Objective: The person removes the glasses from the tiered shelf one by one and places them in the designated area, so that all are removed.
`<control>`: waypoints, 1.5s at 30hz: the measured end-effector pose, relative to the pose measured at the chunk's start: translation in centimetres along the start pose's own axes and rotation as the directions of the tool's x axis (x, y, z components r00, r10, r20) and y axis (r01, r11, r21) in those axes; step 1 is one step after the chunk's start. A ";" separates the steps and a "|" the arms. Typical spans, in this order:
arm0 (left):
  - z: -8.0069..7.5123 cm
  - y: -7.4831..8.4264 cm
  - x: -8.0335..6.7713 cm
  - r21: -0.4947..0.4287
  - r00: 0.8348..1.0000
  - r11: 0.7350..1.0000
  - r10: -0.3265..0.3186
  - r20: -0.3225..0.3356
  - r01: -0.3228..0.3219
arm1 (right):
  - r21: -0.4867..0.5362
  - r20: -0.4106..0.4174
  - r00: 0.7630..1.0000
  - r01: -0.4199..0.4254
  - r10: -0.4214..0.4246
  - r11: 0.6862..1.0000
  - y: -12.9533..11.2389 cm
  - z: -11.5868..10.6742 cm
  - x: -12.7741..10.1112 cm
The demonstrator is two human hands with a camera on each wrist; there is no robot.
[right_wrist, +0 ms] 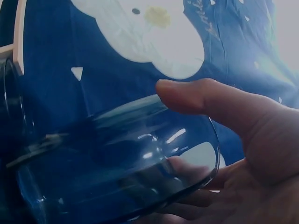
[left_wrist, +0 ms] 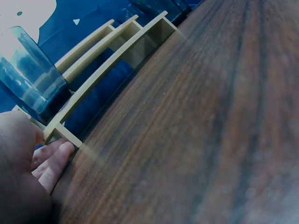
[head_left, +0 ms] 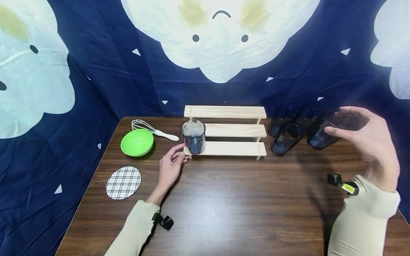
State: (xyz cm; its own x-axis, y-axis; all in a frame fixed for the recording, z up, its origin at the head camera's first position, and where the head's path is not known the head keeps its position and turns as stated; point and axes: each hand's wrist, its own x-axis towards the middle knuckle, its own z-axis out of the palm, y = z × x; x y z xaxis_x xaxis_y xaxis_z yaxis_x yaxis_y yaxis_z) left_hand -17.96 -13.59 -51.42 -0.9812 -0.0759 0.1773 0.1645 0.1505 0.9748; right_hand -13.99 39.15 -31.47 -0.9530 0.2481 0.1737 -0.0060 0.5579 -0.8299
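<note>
A three-step wooden rack (head_left: 230,131) stands at the back of the brown table (head_left: 224,206). One dark blue tumbler (head_left: 193,137) stands upright on the left end of its lowest step (left_wrist: 28,77). My left hand (head_left: 170,167) rests on the table with its fingertips (left_wrist: 56,156) touching the rack's left front leg; it holds nothing. My right hand (head_left: 368,142) grips another blue tumbler (head_left: 330,128) (right_wrist: 117,158), lifted and tilted above the table's right side, thumb over its rim.
More blue tumblers (head_left: 286,134) stand grouped to the right of the rack. A green bowl (head_left: 137,142), a white whisk (head_left: 153,130) and a plaid oval coaster (head_left: 123,182) lie at the left. Blue patterned cloth hangs behind.
</note>
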 end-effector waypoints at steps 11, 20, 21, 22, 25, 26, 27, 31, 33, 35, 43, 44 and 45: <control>0.0 0.0 0.1 0.002 1.000 1.000 0.002 -0.005 -0.002 | -0.269 0.087 0.996 0.042 -0.020 0.962 2.5 0.0 1.7; 0.1 0.0 0.3 -0.019 1.000 1.000 0.006 0.006 -0.006 | -0.309 0.159 0.987 0.063 -0.013 0.949 4.0 -0.2 2.3; 0.0 0.0 0.3 -0.019 1.000 1.000 0.006 0.005 -0.006 | -0.311 0.162 0.987 0.062 -0.011 0.948 4.2 -0.1 2.4; 0.0 0.0 0.3 -0.018 1.000 1.000 0.005 0.003 -0.005 | -0.308 0.166 0.986 0.063 -0.011 0.949 4.3 -0.1 2.5; -0.1 -0.1 0.2 -0.011 1.000 1.000 0.002 -0.003 -0.002 | -0.284 0.183 0.983 0.061 -0.008 0.957 4.9 0.1 2.9; -0.1 -0.1 0.2 -0.006 1.000 1.000 0.002 -0.006 -0.002 | -0.275 0.187 0.982 0.059 -0.007 0.960 5.0 0.2 3.1; -0.1 -0.1 0.2 -0.004 1.000 1.000 0.002 -0.008 -0.002 | -0.270 0.190 0.982 0.057 -0.005 0.961 5.2 0.2 3.2; -0.1 -0.2 0.3 -0.001 1.000 1.000 0.006 -0.013 -0.006 | -0.266 0.218 0.976 0.053 0.007 0.962 5.7 0.3 3.6; -0.1 -0.3 0.3 -0.006 1.000 1.000 0.010 -0.013 -0.010 | -0.285 0.227 0.974 0.051 0.015 0.957 5.8 0.3 3.7; -0.1 -0.2 0.3 -0.005 1.000 1.000 0.012 -0.013 -0.012 | -0.304 0.235 0.972 0.052 0.022 0.951 5.9 0.5 3.8; 0.0 0.0 0.1 0.031 1.000 0.999 -0.009 -0.008 0.009 | -0.363 0.253 0.967 0.073 0.022 0.929 6.1 1.1 3.6; 0.1 0.0 0.1 0.034 1.000 0.999 -0.013 -0.007 0.014 | -0.373 0.255 0.967 0.076 0.023 0.924 6.2 1.2 3.6; 0.1 0.0 0.1 0.031 1.000 0.999 -0.017 -0.006 0.017 | -0.379 0.257 0.966 0.076 0.026 0.922 6.2 1.3 3.6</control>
State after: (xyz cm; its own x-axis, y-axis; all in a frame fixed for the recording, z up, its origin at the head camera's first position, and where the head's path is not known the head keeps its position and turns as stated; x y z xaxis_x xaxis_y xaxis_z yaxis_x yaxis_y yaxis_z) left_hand -18.09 -13.55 -51.44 -0.9832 -0.0845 0.1619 0.1448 0.1795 0.9730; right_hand -17.87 42.47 -36.67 -0.9987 0.0502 0.0098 0.0365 0.8336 -0.5512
